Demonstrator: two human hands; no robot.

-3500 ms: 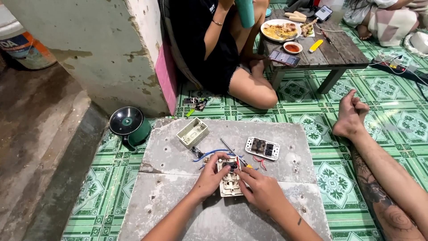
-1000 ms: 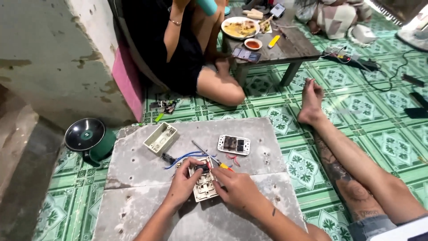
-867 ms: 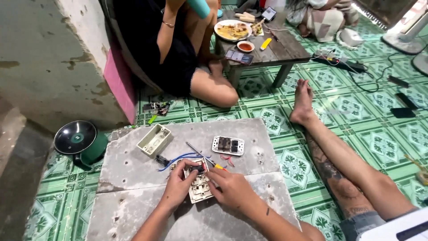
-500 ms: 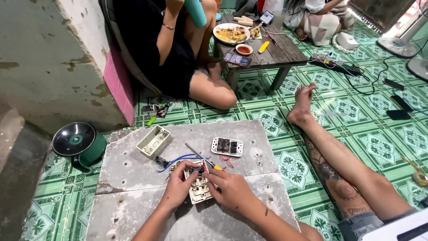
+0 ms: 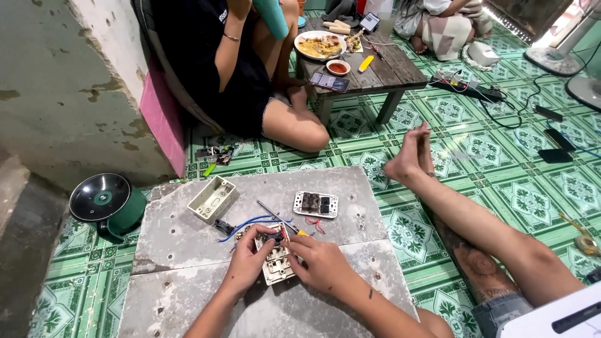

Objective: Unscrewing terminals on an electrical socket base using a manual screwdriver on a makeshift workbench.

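A beige switch module [image 5: 277, 264] lies on a grey concrete slab [image 5: 188, 250]. My left hand [image 5: 249, 261] grips its left side. My right hand [image 5: 319, 261] holds its right side, fingers at the wired top end. Blue wires [image 5: 244, 225] and red wire ends run from the module's top. A thin screwdriver [image 5: 278, 217] lies just beyond it. A white faceplate with dark switches [image 5: 315, 204] rests further back, with red wire scraps [image 5: 313, 222] beside it. A beige wall box [image 5: 213, 198] sits at the back left.
A dark green speaker [image 5: 106, 203] sits left of the slab. Another person's bare leg [image 5: 463, 231] stretches along the right. A seated person in black [image 5: 238, 69] is behind, next to a low wooden table [image 5: 375, 69] with food and a phone. Cables and fans lie far right.
The view has shifted slightly left and down. Both hands stay on the switch module, and the outstretched foot at the right has lifted a little.
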